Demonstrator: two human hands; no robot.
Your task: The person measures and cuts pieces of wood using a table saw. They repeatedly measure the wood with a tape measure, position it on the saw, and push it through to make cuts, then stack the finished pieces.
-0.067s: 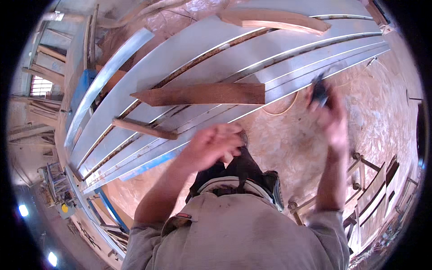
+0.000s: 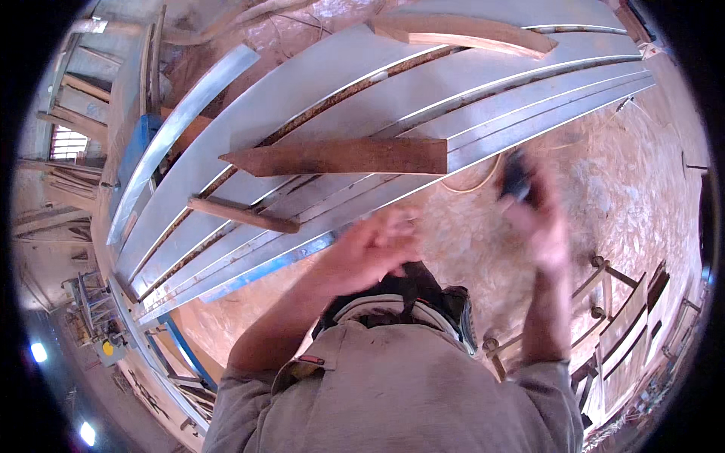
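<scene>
The person wears a plain grey-beige shirt [image 2: 423,392] with short sleeves [image 2: 242,404] and a small orange-red mark [image 2: 310,360] on a flap [image 2: 294,371] at its left. Dark trousers [image 2: 421,284] show beyond a pale, curved band [image 2: 377,305], possibly the shirt's hem. The left hand [image 2: 375,248] and right hand [image 2: 542,217] are bare, as are both forearms [image 2: 291,302].

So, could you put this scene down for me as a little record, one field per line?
Left hand: the left hand is partly curled and blurred; whether it holds anything is unclear
Right hand: the right hand grips a dark object, too blurred to identify, seen against the brown floor
Work surface: a pale grey slatted surface
Lying across the slats: a brown board with a pointed left end; a short wooden stick
Far side: a curved wooden piece
</scene>
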